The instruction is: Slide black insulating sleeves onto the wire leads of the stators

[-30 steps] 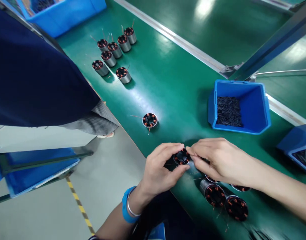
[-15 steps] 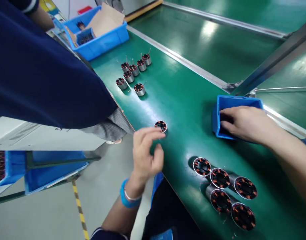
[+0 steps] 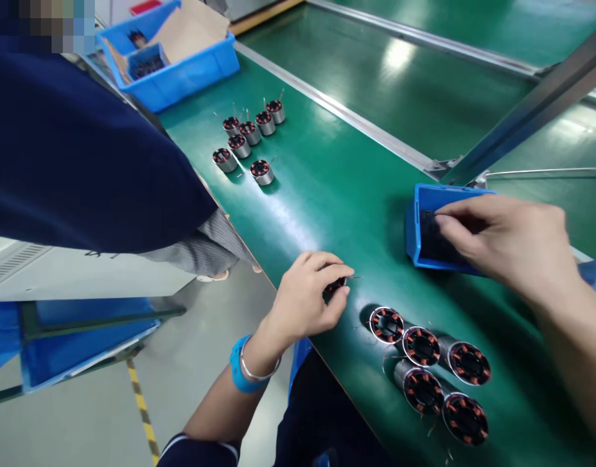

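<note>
My left hand (image 3: pixel 310 295) has its fingers wrapped round a small round stator (image 3: pixel 334 285) with copper windings, low over the green table (image 3: pixel 346 201); a thin wire sticks out past the fingertips. At the right, my right hand (image 3: pixel 506 237) is over a small blue bin (image 3: pixel 412 227) of dark parts (image 3: pixel 431 237). Its thumb and forefinger are pinched together at the bin's opening; what they hold, if anything, is too small to make out. Several metal-cased stators (image 3: pixel 421 346) stand in a group near the front, between my hands.
Several more stators (image 3: pixel 249 133) stand farther along the table. A large blue crate (image 3: pixel 195 71) with cardboard is at its far end. A person in dark clothing (image 3: pixel 83 155) is at the left. A metal post (image 3: pixel 526 110) rises behind the small bin.
My left hand has moved right and closed round the stator that stood alone. My right hand has risen from inside the bin, its fingertips now showing. The view has shifted slightly.
</note>
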Demonstrator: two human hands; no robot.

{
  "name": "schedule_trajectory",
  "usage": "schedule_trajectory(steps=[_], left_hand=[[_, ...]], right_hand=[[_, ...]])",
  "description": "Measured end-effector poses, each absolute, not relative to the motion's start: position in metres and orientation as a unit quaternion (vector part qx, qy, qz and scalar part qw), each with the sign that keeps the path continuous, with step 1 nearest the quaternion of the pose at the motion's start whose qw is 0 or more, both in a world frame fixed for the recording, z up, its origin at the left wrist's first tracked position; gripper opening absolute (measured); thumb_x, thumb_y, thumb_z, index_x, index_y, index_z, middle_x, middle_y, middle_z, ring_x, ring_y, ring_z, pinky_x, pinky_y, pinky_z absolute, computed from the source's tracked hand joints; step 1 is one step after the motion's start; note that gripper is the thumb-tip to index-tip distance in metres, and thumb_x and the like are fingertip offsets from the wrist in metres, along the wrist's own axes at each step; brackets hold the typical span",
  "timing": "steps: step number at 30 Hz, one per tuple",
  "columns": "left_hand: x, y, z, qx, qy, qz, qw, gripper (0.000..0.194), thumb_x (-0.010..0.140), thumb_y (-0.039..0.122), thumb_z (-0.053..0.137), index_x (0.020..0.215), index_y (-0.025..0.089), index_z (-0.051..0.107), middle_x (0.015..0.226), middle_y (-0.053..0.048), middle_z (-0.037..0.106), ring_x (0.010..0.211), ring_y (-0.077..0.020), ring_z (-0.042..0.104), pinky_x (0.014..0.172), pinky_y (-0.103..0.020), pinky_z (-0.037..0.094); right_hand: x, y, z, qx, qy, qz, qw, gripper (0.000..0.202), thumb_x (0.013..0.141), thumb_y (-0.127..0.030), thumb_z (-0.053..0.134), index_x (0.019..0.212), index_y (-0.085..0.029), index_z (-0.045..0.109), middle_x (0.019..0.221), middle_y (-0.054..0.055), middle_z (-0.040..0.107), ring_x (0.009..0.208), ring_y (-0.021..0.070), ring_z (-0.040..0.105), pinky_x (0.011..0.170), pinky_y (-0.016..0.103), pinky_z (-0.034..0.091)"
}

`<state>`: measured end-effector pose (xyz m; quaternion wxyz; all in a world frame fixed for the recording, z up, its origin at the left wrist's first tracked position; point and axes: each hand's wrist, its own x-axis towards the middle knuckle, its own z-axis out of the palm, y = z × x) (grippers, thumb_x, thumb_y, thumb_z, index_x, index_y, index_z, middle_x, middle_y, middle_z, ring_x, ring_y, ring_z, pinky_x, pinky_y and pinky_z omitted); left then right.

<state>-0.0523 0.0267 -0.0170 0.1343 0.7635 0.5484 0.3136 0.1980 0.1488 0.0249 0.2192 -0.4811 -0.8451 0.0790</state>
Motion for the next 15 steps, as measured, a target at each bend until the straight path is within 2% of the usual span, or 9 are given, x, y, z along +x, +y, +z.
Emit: schedule_trajectory(steps=[1, 3, 5, 8, 15], left_hand=[[-0.050, 0.026, -0.018, 0.750, 0.556, 0.320, 0.159, 0.022, 0.084, 0.021, 0.064, 0.104, 0.020, 0.072, 0.103, -0.007, 0.069, 0.090, -0.0214, 0.061, 0.082, -0.039, 0.051], [-0.044, 0.022, -0.020, 0.717, 0.585, 0.328, 0.190, 0.022, 0.085, 0.025, 0.066, 0.106, 0.020, 0.072, 0.098, -0.007, 0.067, 0.085, -0.0208, 0.059, 0.079, -0.038, 0.050], [-0.036, 0.017, -0.021, 0.694, 0.599, 0.335, 0.216, 0.025, 0.084, 0.029, 0.069, 0.108, 0.020, 0.071, 0.097, -0.007, 0.064, 0.085, -0.0212, 0.058, 0.079, -0.038, 0.050], [-0.029, 0.011, -0.023, 0.677, 0.597, 0.360, 0.237, 0.026, 0.083, 0.030, 0.071, 0.107, 0.021, 0.070, 0.095, -0.006, 0.062, 0.086, -0.0206, 0.058, 0.079, -0.038, 0.050], [-0.027, 0.010, -0.026, 0.661, 0.594, 0.384, 0.249, 0.024, 0.083, 0.027, 0.072, 0.106, 0.020, 0.070, 0.094, -0.006, 0.061, 0.087, -0.0201, 0.057, 0.081, -0.037, 0.049]], right_hand=[[0.190, 0.136, 0.029, -0.484, -0.832, 0.125, 0.240, 0.016, 0.087, -0.031, 0.062, 0.089, -0.020, 0.073, 0.080, 0.007, 0.076, 0.065, 0.0196, 0.069, 0.060, 0.032, 0.053], [0.174, 0.112, 0.030, -0.449, -0.792, 0.307, 0.276, 0.011, 0.085, -0.031, 0.066, 0.083, -0.020, 0.071, 0.078, 0.004, 0.076, 0.064, 0.0172, 0.070, 0.058, 0.029, 0.056], [0.160, 0.096, 0.023, -0.417, -0.762, 0.416, 0.269, 0.008, 0.082, -0.027, 0.069, 0.078, -0.020, 0.068, 0.078, 0.003, 0.076, 0.067, 0.0170, 0.071, 0.058, 0.027, 0.057], [0.148, 0.088, 0.007, -0.416, -0.738, 0.463, 0.260, 0.005, 0.081, -0.024, 0.070, 0.081, -0.019, 0.068, 0.079, 0.003, 0.075, 0.068, 0.0161, 0.071, 0.059, 0.027, 0.058], [0.148, 0.093, 0.001, -0.415, -0.691, 0.501, 0.316, 0.009, 0.079, -0.022, 0.075, 0.083, -0.019, 0.068, 0.081, 0.003, 0.076, 0.070, 0.0155, 0.073, 0.063, 0.025, 0.061]])
